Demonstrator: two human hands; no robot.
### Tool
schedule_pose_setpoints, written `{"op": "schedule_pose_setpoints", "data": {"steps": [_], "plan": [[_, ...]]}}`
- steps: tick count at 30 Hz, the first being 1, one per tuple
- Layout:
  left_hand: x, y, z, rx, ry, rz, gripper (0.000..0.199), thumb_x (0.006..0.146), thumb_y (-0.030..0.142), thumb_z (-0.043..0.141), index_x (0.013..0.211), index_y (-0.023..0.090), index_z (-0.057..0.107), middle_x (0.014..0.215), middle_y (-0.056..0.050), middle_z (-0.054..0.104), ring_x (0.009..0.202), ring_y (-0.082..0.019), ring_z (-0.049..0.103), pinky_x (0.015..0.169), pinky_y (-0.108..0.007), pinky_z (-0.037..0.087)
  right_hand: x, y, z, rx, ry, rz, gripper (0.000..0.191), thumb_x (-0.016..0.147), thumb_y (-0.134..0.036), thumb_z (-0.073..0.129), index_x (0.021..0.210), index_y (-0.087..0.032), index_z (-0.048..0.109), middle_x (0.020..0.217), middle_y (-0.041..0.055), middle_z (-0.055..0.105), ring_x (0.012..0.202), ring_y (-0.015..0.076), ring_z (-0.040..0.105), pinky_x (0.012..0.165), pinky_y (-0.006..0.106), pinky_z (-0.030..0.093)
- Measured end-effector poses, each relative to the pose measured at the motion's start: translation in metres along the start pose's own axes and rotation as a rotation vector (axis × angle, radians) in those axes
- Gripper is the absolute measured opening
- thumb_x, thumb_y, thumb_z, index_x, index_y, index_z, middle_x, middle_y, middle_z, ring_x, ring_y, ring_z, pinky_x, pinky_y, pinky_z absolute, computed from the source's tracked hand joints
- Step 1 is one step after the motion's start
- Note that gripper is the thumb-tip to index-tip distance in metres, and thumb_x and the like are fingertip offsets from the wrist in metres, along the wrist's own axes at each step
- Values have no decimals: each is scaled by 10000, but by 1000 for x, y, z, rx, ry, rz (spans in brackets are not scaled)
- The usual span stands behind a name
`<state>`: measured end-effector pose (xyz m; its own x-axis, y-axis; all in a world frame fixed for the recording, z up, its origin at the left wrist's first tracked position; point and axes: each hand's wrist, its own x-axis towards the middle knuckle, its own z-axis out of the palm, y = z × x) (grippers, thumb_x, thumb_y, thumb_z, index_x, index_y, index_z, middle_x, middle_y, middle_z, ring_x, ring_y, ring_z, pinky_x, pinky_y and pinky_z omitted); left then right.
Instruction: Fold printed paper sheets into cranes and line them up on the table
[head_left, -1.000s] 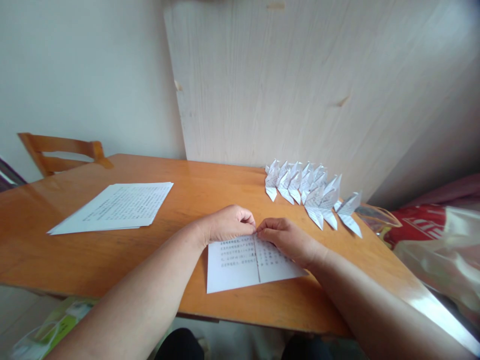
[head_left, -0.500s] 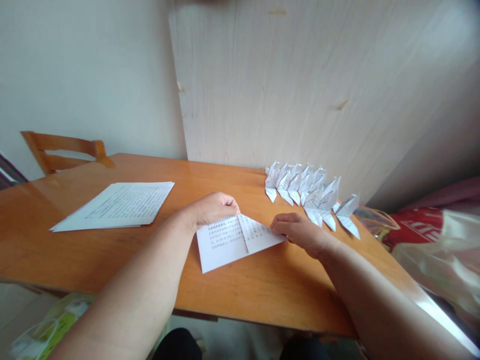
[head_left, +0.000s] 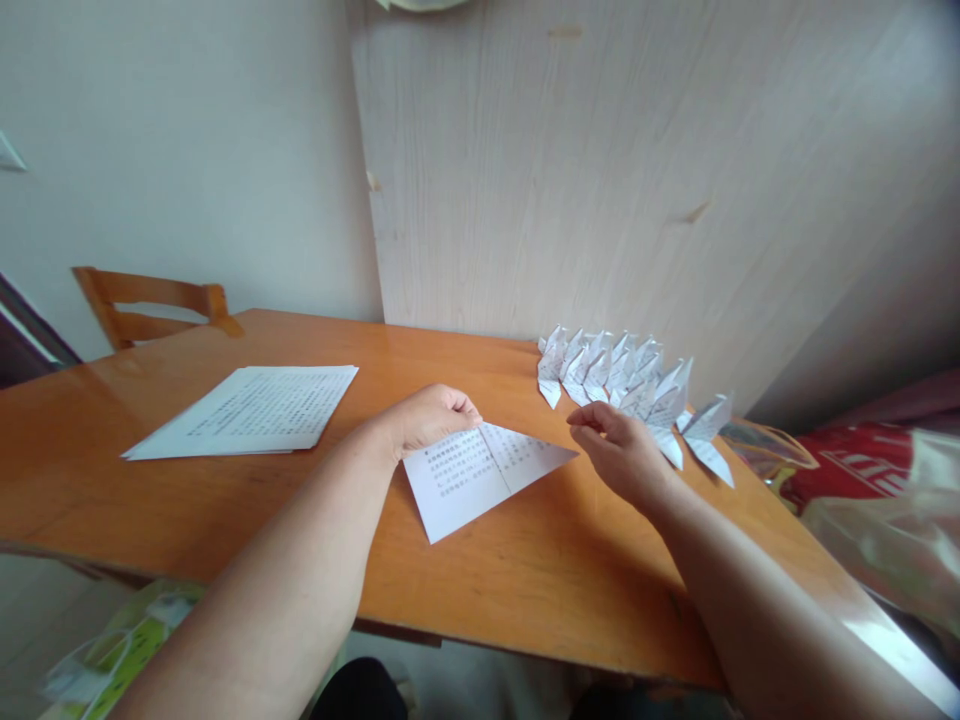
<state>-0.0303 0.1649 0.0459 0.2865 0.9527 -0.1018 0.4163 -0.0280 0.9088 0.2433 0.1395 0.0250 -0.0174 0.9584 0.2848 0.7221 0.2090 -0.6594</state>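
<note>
At the near middle of the desk [head_left: 525, 575], the folded sheet [head_left: 471, 475] lies with its pointed corner to the right. The left hand [head_left: 433, 418] pinches the upper edge at the top of the seam. The right hand [head_left: 615, 440] is just beside the corner, its grip narrow and apparently holding nothing. Whether the sheet rests fully flat cannot be told. The step appears to be squaring the folds. Maintain the left pinch so the seam edges meet without overlap. Seat the sheet before pressing. Crease outward from the seam; pulling at the corner could bend it. Keep the right forearm clear of the folded paper pieces [head_left: 667, 405].
</note>
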Motion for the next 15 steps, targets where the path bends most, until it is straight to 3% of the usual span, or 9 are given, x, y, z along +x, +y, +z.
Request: {"op": "schedule_pose_setpoints", "data": {"steps": [2, 4, 8, 15], "plan": [[0, 2, 3, 0, -15, 0, 189, 756, 337, 707, 742, 161, 637, 686, -4, 638, 579, -128, 564, 550, -250, 427, -4, -4, 5, 59, -51, -77, 233, 865, -380, 551, 937, -212, 695, 899, 43, 716, 778, 194, 625, 687, 303, 448], [-1, 4, 6, -15, -30, -7, 181, 762, 328, 699, 733, 166, 624, 665, 3, 626, 559, -125, 553, 533, -247, 419, -7, -7, 8, 114, -179, -112, 273, 890, -426, 549, 946, -207, 702, 923, 46, 720, 820, 197, 632, 708, 299, 455], [-2, 5, 11, -39, -30, -5, 173, 777, 316, 685, 721, 169, 614, 653, 7, 616, 549, -123, 549, 526, -246, 417, -10, -7, 13, 133, -358, -54, 298, 890, -459, 561, 812, -199, 685, 718, 3, 640, 663, 162, 553, 605, 283, 398], [4, -2, 11, -63, 26, 4, 216, 839, 380, 618, 797, 173, 661, 761, -40, 688, 637, -167, 620, 570, -278, 449, -7, -1, 12, 236, -329, 29, 302, 863, -483, 595, 754, -209, 662, 660, -21, 571, 606, 142, 482, 553, 271, 350]]}}
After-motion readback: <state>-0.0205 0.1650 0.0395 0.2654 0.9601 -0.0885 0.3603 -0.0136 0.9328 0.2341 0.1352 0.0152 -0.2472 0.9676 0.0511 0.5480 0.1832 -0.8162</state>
